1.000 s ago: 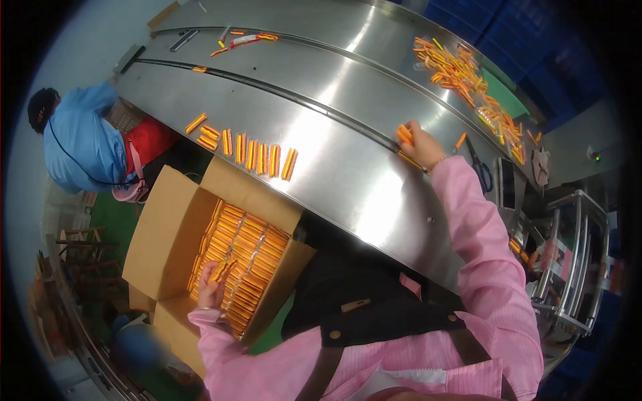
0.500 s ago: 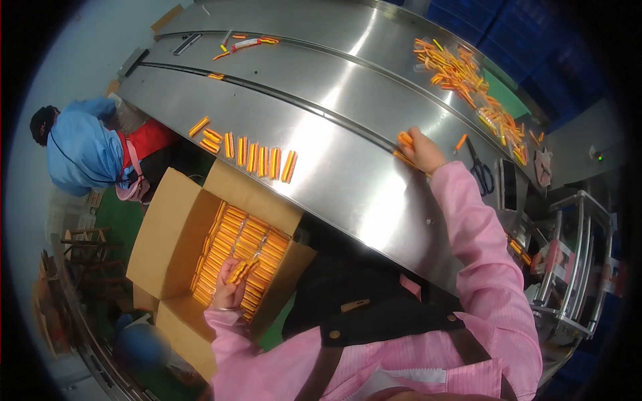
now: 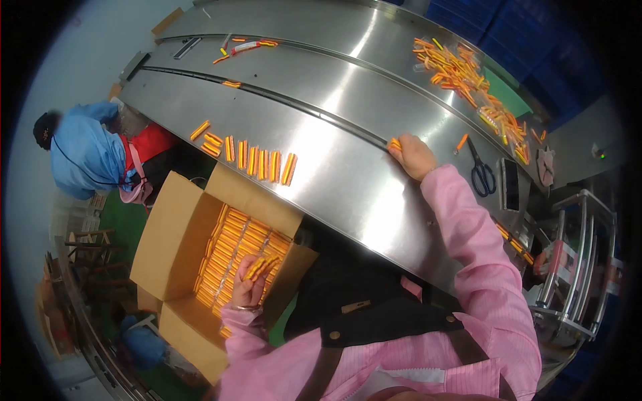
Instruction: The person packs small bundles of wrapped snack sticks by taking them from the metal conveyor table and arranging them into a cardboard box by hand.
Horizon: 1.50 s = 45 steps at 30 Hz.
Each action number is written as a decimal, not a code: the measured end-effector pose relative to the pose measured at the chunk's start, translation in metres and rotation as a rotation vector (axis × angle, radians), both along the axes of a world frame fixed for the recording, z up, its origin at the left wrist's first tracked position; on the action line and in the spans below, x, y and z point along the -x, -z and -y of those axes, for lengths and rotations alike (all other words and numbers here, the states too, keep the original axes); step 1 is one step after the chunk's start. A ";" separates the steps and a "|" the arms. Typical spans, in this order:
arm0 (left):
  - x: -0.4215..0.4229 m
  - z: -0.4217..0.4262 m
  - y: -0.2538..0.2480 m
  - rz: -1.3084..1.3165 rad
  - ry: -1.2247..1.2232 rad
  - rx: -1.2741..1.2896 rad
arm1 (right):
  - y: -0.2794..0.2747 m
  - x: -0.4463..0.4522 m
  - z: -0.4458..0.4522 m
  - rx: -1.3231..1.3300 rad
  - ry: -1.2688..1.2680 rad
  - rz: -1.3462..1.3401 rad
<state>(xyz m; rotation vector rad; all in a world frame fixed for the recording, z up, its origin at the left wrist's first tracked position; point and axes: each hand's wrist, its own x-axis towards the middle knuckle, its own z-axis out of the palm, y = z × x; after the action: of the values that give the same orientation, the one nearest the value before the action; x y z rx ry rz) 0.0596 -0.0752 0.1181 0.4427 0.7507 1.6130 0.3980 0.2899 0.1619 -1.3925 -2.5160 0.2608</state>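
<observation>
Below centre, left of the frame's middle: a small bunch of orange-and-yellow sticks (image 3: 262,268), held in the curled fingers of the person's left hand (image 3: 247,289), above the open cardboard box (image 3: 165,234). Inside the box, similar packs (image 3: 227,252) lie side by side in rows. Right of centre, the right hand (image 3: 414,159) is closed around an orange piece (image 3: 395,144) beside the dark rail (image 3: 297,103) of the metal table (image 3: 348,190); how many pieces it grips, cannot tell. Left of centre on the table's near edge, a line of packs (image 3: 263,166), most standing parallel, a few at the left end slanted. Upper right, a loose heap of sticks (image 3: 461,77). Below the heap, dark-handled scissors (image 3: 482,177) near a dark flat device (image 3: 509,184). Far left, a co-worker in blue (image 3: 87,157).
</observation>
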 end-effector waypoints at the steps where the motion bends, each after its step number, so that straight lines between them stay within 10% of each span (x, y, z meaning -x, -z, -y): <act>1: -0.001 -0.002 -0.002 0.001 0.002 0.001 | -0.003 -0.001 0.001 0.001 0.002 0.001; 15: -0.022 -0.027 -0.018 -0.013 0.033 -0.015 | -0.033 -0.055 0.012 0.196 -0.007 0.492; 31: -0.100 -0.095 -0.045 -0.115 0.311 0.078 | -0.030 -0.079 0.038 0.087 -0.024 0.235; 37: -0.149 -0.174 -0.061 -0.369 0.567 0.328 | -0.104 -0.046 0.102 0.111 -0.568 -0.296; 45: -0.224 -0.205 -0.029 -0.555 0.709 0.302 | -0.050 -0.055 0.125 0.136 -0.316 0.122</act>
<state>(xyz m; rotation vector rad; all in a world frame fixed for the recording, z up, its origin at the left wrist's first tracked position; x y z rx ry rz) 0.2836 0.1301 0.1468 0.8391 1.0779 0.6956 0.4525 0.1646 0.2116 -1.0770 -2.8651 0.4247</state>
